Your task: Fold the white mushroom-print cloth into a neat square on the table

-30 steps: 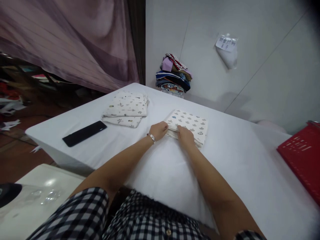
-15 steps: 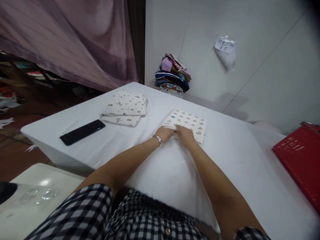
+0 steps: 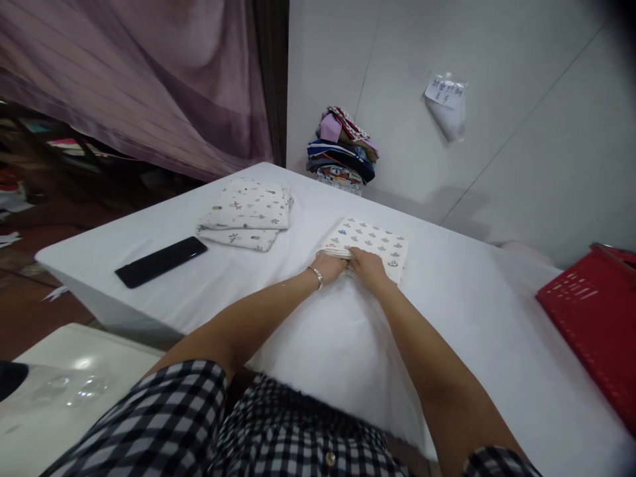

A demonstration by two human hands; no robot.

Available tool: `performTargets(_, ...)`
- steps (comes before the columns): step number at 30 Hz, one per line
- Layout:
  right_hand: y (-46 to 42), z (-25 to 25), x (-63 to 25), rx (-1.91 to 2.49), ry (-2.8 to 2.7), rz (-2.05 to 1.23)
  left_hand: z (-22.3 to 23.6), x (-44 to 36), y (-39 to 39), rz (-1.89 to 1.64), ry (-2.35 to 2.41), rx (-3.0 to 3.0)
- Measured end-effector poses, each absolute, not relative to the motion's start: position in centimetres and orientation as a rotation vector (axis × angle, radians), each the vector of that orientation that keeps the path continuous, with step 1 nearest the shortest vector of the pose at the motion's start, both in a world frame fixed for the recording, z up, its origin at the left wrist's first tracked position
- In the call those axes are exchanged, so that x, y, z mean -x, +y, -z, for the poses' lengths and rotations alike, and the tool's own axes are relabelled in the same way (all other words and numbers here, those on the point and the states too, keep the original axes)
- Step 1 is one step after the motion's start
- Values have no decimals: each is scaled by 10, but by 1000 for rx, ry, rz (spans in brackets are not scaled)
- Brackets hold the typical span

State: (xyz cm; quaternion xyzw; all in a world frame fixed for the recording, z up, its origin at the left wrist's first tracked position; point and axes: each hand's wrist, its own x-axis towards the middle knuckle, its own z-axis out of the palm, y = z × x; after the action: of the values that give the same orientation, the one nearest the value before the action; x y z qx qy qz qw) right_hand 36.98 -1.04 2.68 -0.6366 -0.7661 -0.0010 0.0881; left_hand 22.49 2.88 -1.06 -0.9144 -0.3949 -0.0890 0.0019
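A folded white cloth (image 3: 373, 240) printed with small grey cloud shapes lies on the white-covered table (image 3: 477, 311). At its near left edge my left hand (image 3: 329, 267), with a silver bracelet at the wrist, is closed on the layered folds. My right hand (image 3: 366, 266) grips the same near edge close beside it, thumb on top. The two hands almost touch, and most of their fingertips are hidden under the cloth. Further left sits another folded cloth (image 3: 248, 211) with a plant-like print, apart from both hands.
A black phone-like slab (image 3: 161, 262) lies at the table's left. Stacked folded clothes (image 3: 342, 149) stand by the wall beyond the far edge. On the right is a red plastic basket (image 3: 591, 324). A white stool-like surface (image 3: 74, 404) stands at lower left.
Both hands stay on the near edge of the cloud-print cloth, with hardly any movement. The whole view has shifted slightly.
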Motion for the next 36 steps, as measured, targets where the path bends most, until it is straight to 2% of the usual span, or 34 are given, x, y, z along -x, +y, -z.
performTargets(5, -11, -28, -374, 1871, -2248, -45, 5, -217, 22, 351, -1158, 2874)
performTargets(11, -9, -31, -377, 1863, -2264, -112, 12, -208, 17, 179, -1209, 2946)
performTargets(20, -5, -37, -377, 1867, -2301, -143, 11, -229, 18, 336, -1159, 2911)
performTargets(29, 0, -45, -384, 1741, -2260, -438, 12, -227, 8, 348, -1194, 2934)
performTargets(36, 5, -44, -383, 1767, -2221, -478, 0, -228, 1, 272, -1305, 2986)
